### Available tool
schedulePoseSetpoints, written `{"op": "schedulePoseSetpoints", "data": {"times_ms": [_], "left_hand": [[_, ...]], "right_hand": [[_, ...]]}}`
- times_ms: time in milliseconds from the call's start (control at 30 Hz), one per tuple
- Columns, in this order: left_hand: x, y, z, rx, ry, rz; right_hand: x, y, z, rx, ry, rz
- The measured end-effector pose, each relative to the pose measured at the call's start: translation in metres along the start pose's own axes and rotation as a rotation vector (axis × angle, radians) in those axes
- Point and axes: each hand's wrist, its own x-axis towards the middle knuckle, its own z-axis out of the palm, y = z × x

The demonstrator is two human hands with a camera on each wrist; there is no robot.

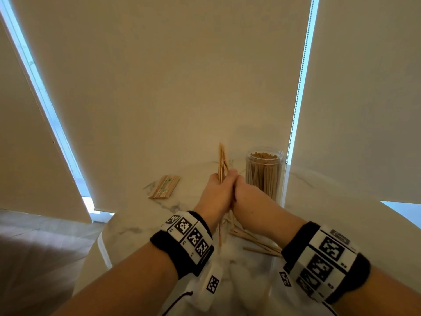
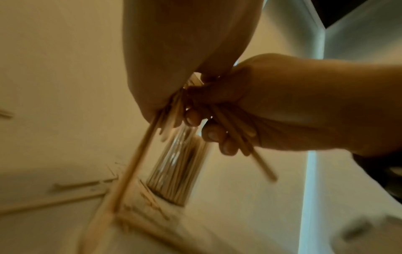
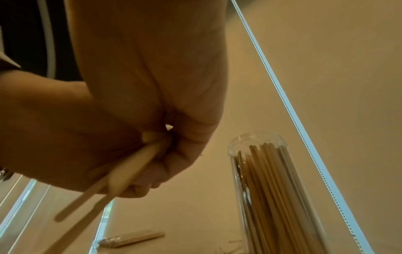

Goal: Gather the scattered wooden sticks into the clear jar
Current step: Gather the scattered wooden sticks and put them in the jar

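Note:
Both hands are pressed together above the table and grip one bundle of wooden sticks (image 1: 222,160), which stands nearly upright. My left hand (image 1: 216,190) curls round the bundle from the left and my right hand (image 1: 247,193) from the right. The stick tips fan out above the fists; the lower ends (image 2: 135,159) hang down toward the table. The clear jar (image 1: 264,174) stands just right of the hands, open at the top and packed with sticks (image 3: 272,180). Several loose sticks (image 1: 255,242) lie on the table under my right forearm.
A wrapped packet of sticks (image 1: 165,187) lies left of the hands, also seen as the packet (image 3: 132,239). The white marble table (image 1: 141,224) is round, its edge close on the left. Roller blinds and a bead cord (image 1: 296,110) hang behind the jar.

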Motion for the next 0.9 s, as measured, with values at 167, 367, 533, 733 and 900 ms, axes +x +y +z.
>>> {"op": "schedulePoseSetpoints", "data": {"times_ms": [167,367,533,733,900], "left_hand": [[0.027,0.013,-0.008,-0.265,0.079,-0.013],[0.048,0.028,-0.016,-0.553,0.054,0.079],[0.056,0.033,-0.009,-0.75,-0.021,0.119],[0.064,0.024,0.003,-0.767,-0.034,0.154],[0.066,0.023,0.007,-0.769,-0.086,0.198]], "right_hand": [[0.022,0.008,0.009,0.039,0.093,-0.06],[0.043,0.022,0.003,0.277,0.454,0.001],[0.052,0.031,-0.007,0.349,0.265,0.145],[0.054,0.037,-0.011,0.258,-0.106,0.136],[0.051,0.041,-0.012,0.488,-0.219,0.279]]}}
